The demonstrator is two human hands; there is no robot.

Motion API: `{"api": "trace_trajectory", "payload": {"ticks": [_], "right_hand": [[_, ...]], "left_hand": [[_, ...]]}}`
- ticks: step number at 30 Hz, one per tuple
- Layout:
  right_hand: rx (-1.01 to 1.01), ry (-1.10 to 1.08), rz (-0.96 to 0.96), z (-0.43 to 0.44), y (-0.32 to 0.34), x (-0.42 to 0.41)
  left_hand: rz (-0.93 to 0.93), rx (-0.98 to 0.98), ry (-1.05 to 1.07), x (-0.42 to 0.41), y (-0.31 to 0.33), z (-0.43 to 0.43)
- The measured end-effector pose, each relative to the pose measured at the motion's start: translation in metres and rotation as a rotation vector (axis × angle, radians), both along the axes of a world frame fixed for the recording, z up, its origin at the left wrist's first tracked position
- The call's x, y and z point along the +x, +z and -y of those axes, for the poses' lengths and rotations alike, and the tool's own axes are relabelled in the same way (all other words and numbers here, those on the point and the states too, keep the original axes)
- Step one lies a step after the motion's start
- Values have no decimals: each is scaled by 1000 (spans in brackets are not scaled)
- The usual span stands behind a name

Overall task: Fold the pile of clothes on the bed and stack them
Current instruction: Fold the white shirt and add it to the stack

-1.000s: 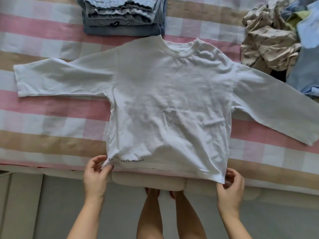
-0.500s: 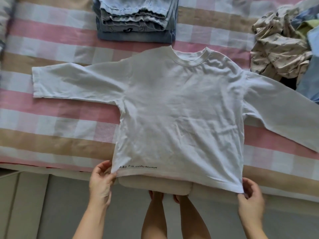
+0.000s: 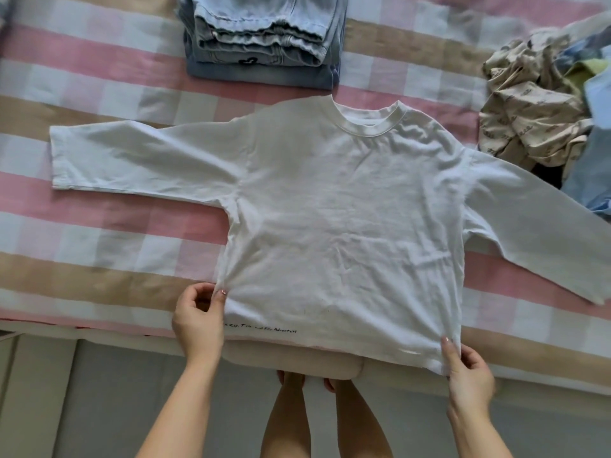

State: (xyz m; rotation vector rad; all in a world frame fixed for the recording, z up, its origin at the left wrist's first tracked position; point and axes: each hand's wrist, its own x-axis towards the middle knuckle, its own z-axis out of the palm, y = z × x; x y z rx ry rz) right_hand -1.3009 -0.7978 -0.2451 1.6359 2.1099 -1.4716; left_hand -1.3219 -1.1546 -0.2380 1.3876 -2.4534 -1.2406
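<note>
My left hand [image 3: 198, 320] pinches the shirt [image 3: 347, 209] at its left seam, and my right hand [image 3: 469, 371] pinches the lower right hem corner. The shirt lies flat mid-frame, collar toward the top and sleeves spread sideways. The stack [image 3: 261, 38] sits just beyond the collar and the pile [image 3: 535, 107] is beside the right sleeve. The open bed [image 3: 99, 77] is on the left.

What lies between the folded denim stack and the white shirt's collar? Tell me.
Only a bare strip of the checked bedsheet; the folded denim stack and the white shirt's collar lie apart, as the head view shows.
</note>
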Motion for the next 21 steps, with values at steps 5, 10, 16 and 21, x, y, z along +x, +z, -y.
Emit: {"api": "trace_trajectory", "payload": {"ticks": [5,10,16,21], "right_hand": [[403,226,-107,39,32,-31],[142,711,-361,151,61,-96],[-18,1204,-426,293,50,-173],[80,1490,-424,378,25,-212]], "left_hand": [[-120,20,26,-24,12,14],[-294,281,340,-78,19,55],[-422,592,853,-130,11,129],[-516,743,1041,-161,12,186]]}}
